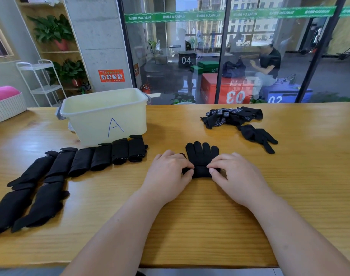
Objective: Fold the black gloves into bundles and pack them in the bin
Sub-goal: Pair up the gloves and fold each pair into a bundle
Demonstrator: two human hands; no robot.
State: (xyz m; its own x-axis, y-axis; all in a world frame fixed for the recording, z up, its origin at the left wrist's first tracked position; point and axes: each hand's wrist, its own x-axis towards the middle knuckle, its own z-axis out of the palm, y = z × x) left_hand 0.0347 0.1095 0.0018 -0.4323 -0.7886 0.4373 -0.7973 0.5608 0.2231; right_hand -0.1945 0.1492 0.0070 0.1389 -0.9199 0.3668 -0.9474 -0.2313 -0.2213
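A black glove [202, 156] lies flat mid-table, fingers pointing away from me, its cuff end rolled up. My left hand [168, 174] pinches the roll's left end and my right hand [235, 176] pinches its right end. A pale bin marked "A" [104, 114] stands at the back left. Several folded glove bundles [102, 158] lie in a row in front of it, running down to the left edge. A loose pile of black dotted gloves [229, 116] sits at the back right, with a single glove [257, 136] just in front of it.
The wooden table [210, 226] ends at a glass wall behind. A white woven basket with pink cushions [4, 106] sits at the far left. Behind the glass a person sits among coloured boxes.
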